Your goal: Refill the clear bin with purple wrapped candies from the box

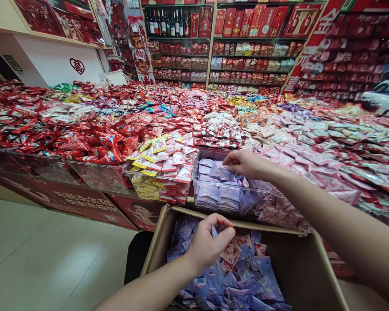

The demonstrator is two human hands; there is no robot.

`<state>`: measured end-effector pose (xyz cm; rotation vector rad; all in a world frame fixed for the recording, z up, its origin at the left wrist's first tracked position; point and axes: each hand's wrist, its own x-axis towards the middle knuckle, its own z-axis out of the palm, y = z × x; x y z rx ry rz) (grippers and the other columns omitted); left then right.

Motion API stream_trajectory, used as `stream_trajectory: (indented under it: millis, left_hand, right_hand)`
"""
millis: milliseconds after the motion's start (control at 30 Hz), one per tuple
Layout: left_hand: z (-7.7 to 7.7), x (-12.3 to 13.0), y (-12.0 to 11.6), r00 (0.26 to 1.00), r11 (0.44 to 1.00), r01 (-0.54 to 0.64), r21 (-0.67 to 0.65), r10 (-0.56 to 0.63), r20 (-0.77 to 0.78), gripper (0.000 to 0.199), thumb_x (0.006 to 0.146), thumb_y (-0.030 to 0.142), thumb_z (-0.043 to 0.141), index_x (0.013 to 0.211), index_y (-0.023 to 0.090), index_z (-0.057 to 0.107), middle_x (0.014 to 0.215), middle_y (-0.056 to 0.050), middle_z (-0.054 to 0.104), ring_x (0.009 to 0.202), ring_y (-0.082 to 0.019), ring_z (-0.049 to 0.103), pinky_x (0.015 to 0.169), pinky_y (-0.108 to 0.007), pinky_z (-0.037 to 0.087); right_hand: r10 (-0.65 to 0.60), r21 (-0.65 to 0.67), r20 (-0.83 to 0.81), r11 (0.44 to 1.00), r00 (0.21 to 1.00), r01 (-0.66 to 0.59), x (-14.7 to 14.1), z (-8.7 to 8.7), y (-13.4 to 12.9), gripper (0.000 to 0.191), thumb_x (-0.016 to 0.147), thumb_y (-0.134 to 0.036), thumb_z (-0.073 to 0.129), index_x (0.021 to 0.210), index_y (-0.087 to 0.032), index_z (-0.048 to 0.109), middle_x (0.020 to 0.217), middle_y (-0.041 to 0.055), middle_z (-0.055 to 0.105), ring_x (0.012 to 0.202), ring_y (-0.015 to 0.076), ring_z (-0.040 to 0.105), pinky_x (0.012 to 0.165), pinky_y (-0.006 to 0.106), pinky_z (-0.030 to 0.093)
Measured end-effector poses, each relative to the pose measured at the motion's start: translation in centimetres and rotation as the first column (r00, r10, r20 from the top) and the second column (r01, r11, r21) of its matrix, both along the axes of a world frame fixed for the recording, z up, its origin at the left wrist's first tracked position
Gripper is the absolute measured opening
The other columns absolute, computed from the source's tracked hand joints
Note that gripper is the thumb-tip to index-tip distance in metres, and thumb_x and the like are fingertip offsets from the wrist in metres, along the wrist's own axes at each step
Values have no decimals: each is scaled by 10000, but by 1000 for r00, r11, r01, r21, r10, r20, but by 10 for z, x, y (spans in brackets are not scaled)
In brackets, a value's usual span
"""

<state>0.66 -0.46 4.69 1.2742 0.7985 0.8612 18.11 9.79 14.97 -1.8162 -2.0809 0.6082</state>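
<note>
Purple packets [243, 285] lie loose in an open cardboard box [311, 263], with a few red and white packets [230, 255] among them. Over the box, my left hand [212, 237] has its fingers curled round a purple packet, part of which shows between them. Behind the box stands a clear plastic bin [199, 185] holding purple packets [218, 194] in stacked rows. My right hand [240, 164] is at the right part of this bin, its fingers bent down and close together over the top packets; nothing can be made out between the fingertips.
Left of the bin is another with yellow, red and white packets [162, 160]; red packets [100, 142] lie farther left. Pink packets [317, 172] are heaped at the right. Shelves with bottles [165, 23] and boxes stand behind. Tiled floor [52, 250] shows at lower left.
</note>
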Motion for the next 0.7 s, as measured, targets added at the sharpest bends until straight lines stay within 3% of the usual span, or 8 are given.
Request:
stream_trajectory:
  millis: [133,233,367,533,700]
  left_hand:
    - [-2,0,-2,999,996,0,93,5,-53,110,705,263,564,739,160,582,645,0,528,605,-105,463,588,-197,375]
    - [-2,-1,-3,997,994,8,112,1,-82,116,710,280,551,734,171,583,617,-4,533,580,-114,474,552,-199,385]
    - [2,-1,-5,994,995,11,101,1,-112,101,694,267,554,717,172,578,592,-4,541,553,-117,478,522,-203,385]
    - [4,0,-5,990,992,11,127,7,-139,85,699,248,546,719,170,574,614,-9,556,572,-122,494,545,-212,397]
    - [2,-1,-4,994,989,13,150,3,-106,94,718,258,548,736,170,576,642,-1,549,620,-119,489,609,-211,393]
  right_hand:
    - [104,-277,-154,950,983,-144,-16,-16,21,199,674,-129,542,866,-135,595,776,41,637,616,114,564,521,206,455]
    - [206,-394,-100,890,973,-229,-26,-25,28,219,640,-123,560,851,-142,616,792,31,643,621,113,560,511,196,443]
    - [315,-315,106,910,943,-269,-34,-32,29,213,621,-179,587,822,-151,650,764,30,659,684,147,566,542,202,417]
    - [304,-260,122,928,945,-265,-27,-25,23,226,675,-266,558,851,-156,649,812,29,661,725,150,571,570,202,399]
    - [266,-253,285,948,921,-195,-15,-19,17,213,680,-237,543,832,-144,660,775,40,659,697,163,568,569,224,385]
